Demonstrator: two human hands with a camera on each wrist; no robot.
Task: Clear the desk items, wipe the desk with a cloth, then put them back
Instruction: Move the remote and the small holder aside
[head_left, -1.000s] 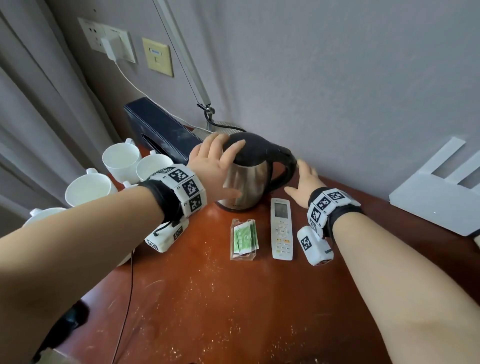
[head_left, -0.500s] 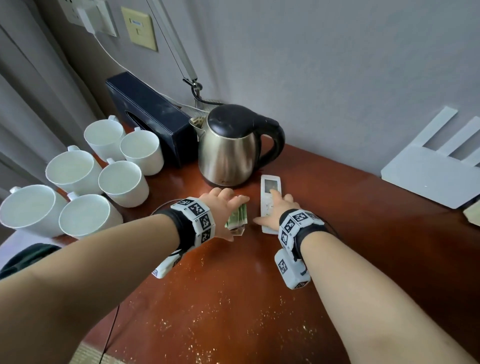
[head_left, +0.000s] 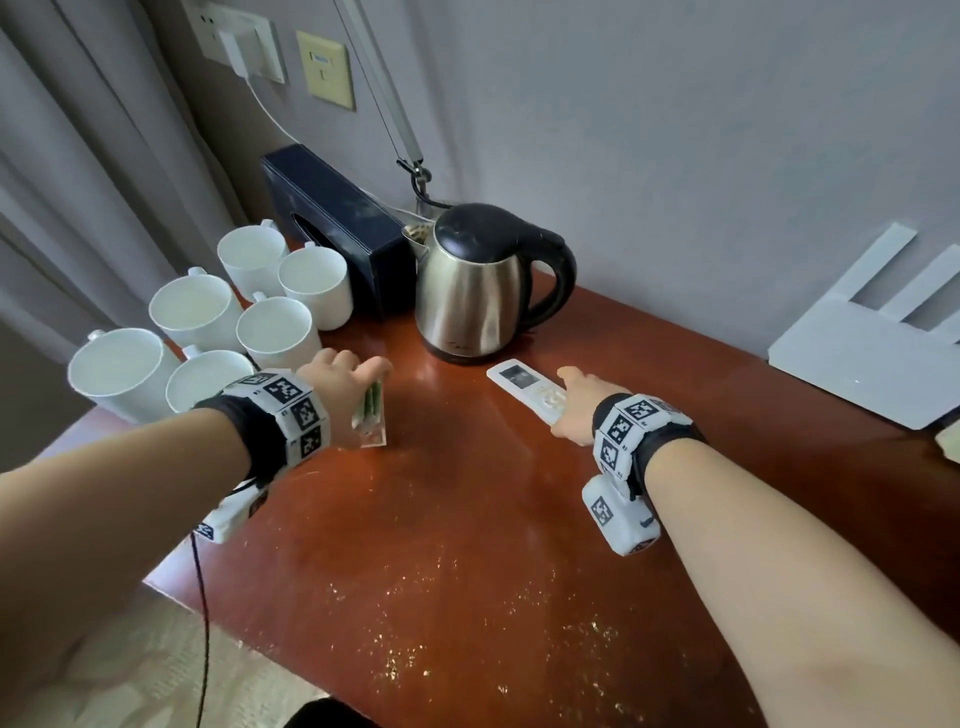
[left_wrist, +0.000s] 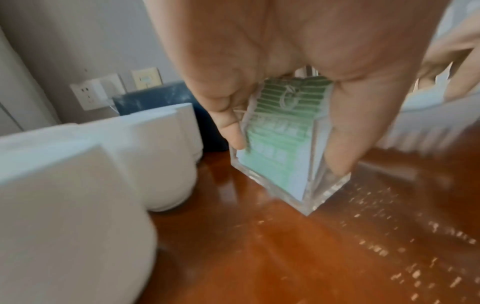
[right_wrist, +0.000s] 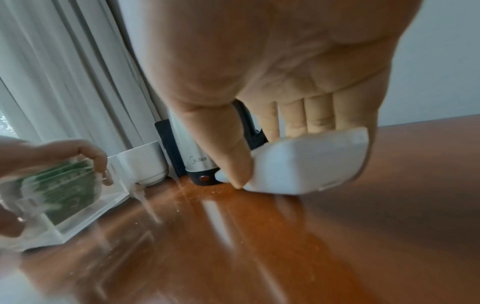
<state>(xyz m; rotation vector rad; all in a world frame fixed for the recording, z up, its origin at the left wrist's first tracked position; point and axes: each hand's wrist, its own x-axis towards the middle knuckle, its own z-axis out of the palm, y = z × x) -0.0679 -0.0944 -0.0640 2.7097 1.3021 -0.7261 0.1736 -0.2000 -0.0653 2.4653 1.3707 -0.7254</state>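
Note:
My left hand (head_left: 363, 382) pinches a clear plastic box of green tea packets (head_left: 371, 421), tilted on edge just right of the white cups (head_left: 275, 332). From the left wrist, thumb and fingers clamp the clear box (left_wrist: 280, 148) by its sides, low over the red-brown desk (head_left: 467, 519). My right hand (head_left: 574, 402) grips the white remote control (head_left: 530, 392) in front of the steel kettle (head_left: 478, 291). The right wrist view shows the thumb and fingers on opposite sides of the remote (right_wrist: 306, 164), near the desk top.
Several white cups crowd the desk's left edge, with a dark tissue box (head_left: 332, 218) behind them. A white router (head_left: 872, 353) lies at the right by the wall. Crumbs speckle the near desk (head_left: 441, 623). A black cable (head_left: 200, 623) hangs off the left edge.
Both hands left the kettle and came down onto the packet box and the remote. The left hand has since carried the box left toward the cups; the right hand has swung the remote right.

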